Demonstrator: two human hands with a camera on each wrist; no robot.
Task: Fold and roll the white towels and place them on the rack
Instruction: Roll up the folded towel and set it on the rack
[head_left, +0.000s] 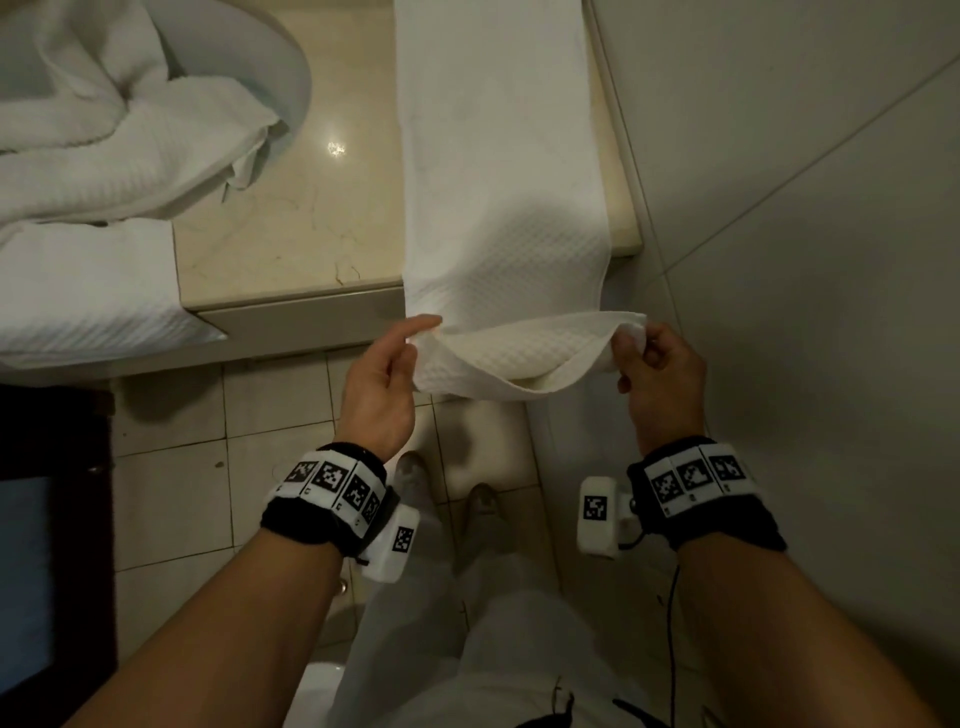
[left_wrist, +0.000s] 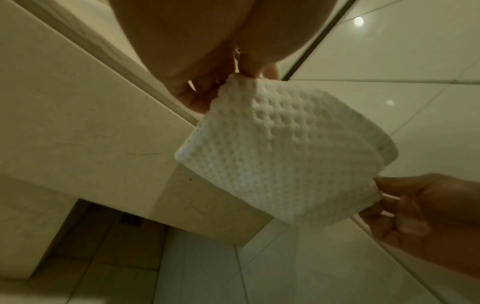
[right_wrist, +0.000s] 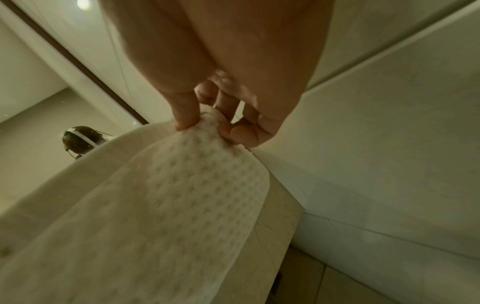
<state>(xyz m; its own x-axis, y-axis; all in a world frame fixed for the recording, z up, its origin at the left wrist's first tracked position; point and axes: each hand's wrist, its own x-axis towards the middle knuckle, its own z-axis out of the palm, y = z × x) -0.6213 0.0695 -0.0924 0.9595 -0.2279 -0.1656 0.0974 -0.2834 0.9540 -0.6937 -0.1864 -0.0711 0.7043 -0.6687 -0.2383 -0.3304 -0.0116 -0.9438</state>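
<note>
A long white waffle-weave towel (head_left: 498, 156), folded into a narrow strip, lies along the right side of the beige marble counter (head_left: 291, 218), and its near end hangs past the front edge. My left hand (head_left: 384, 374) pinches the left corner of that lifted end (left_wrist: 272, 148). My right hand (head_left: 654, 374) pinches the right corner (right_wrist: 207, 131) between thumb and fingers. The held end sags a little between my hands, just in front of the counter edge. No rack shows in any view.
A second white towel (head_left: 104, 135) lies crumpled over the sink (head_left: 280, 67) at the far left and drapes off the counter. A white tiled wall (head_left: 805, 182) runs close on the right. Below are floor tiles (head_left: 171, 493), my legs and shoes.
</note>
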